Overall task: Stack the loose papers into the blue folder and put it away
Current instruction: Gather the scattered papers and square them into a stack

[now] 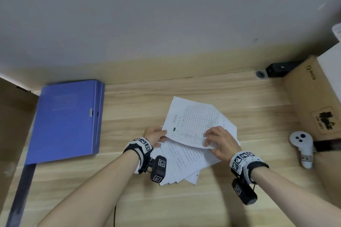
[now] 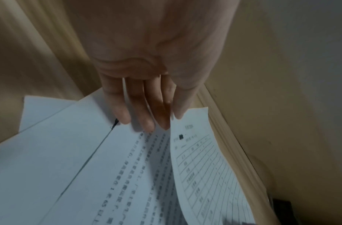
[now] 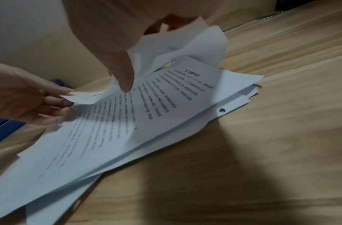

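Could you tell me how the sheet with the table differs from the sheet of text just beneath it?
The table sheet carries a ruled grid; the text sheet carries plain lines of print. The table sheet is lifted and curled, pinched by the left hand and the right hand; the text sheet lies flat on the pile. The table sheet sits skewed across the text sheet. Both are white printed pages.

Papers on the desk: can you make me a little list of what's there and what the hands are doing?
papers: loose white printed sheets, messy pile on wooden desk
top sheet: table-printed page, lifted
left hand: pinches top sheet's edge
right hand: grips top sheet's near corner
folder: closed blue plastic folder, left of papers, apart
also: white controller, cardboard box
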